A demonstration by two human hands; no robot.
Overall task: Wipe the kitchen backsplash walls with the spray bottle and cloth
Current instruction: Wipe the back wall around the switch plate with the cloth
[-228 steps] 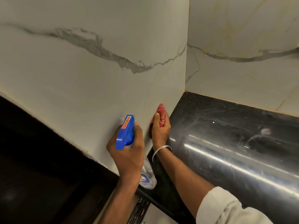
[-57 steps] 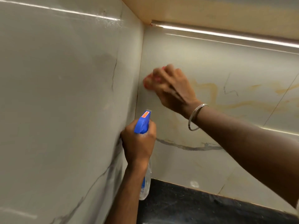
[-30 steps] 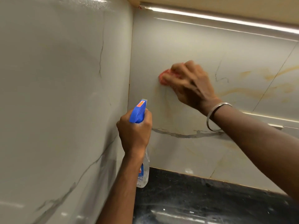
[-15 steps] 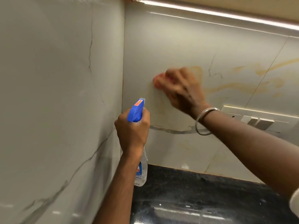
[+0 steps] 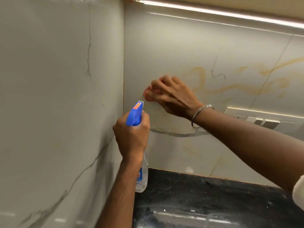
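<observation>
cloth [image 5: 148, 94] under right hand [image 5: 174, 97] fingertips, against backsplash [image 5: 164, 46]

The right hand [image 5: 174, 96] presses a red cloth [image 5: 148, 94] against the rear backsplash wall [image 5: 172, 43] near the corner. Just below it, the left hand [image 5: 131, 135] grips an upright spray bottle [image 5: 142, 175], blue head [image 5: 134, 115] aimed at that wall, above the dark bench [image 5: 205, 198].

Slid the red cloth [image 5: 147, 94] down the back wall [image 5: 181, 46] with the right hand [image 5: 174, 97], closer to the spray bottle [image 5: 134, 115].
</observation>
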